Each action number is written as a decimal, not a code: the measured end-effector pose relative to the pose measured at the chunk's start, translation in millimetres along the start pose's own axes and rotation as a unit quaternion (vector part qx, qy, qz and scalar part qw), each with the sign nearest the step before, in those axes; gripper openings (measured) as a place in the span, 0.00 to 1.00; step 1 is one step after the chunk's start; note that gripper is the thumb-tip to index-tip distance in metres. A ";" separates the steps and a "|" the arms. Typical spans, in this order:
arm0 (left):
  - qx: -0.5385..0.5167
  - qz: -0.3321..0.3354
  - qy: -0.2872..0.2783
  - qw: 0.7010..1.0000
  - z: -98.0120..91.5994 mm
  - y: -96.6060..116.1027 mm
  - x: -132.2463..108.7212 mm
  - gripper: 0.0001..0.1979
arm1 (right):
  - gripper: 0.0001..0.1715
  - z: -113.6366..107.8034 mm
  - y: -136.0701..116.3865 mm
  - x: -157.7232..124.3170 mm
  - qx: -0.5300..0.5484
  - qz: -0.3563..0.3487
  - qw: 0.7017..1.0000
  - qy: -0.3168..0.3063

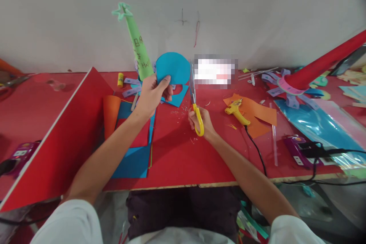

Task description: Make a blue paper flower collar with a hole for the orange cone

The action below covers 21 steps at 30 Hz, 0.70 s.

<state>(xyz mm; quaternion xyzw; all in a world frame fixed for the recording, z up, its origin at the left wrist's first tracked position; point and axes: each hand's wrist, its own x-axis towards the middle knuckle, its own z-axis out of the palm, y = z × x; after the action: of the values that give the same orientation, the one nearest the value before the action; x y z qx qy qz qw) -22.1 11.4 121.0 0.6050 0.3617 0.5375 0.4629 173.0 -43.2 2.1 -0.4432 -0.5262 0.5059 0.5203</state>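
Note:
My left hand (pixel 153 93) pinches the lower edge of a round blue paper disc (pixel 173 68) and holds it up above the red table (pixel 177 152). My right hand (pixel 200 120) grips yellow-handled scissors (pixel 194 101), their blades pointing up beside the disc's right edge. Under the disc lies a blue offcut (pixel 177 97). Small paper scraps dot the table between my hands.
A green paper cone (pixel 138 45) stands behind my left hand, with a glue stick (pixel 120 79) beside it. Stacked red, blue and orange sheets (pixel 134 148) lie left. A yellow glue gun (pixel 236 111) on orange paper, a red cone (pixel 323 65) and power strips sit right.

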 end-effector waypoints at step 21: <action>0.067 0.020 0.022 0.997 -11.1 2.3 6.4 0.20 | 0.44 -4.5 0.1 1.3 -0.059 0.001 0.998 -0.009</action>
<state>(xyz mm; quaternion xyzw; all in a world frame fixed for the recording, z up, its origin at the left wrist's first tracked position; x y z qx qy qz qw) -32.1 18.6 125.1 0.6298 0.3952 0.5343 0.4021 177.3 -41.6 1.8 -0.4691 -0.5593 0.4787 0.4879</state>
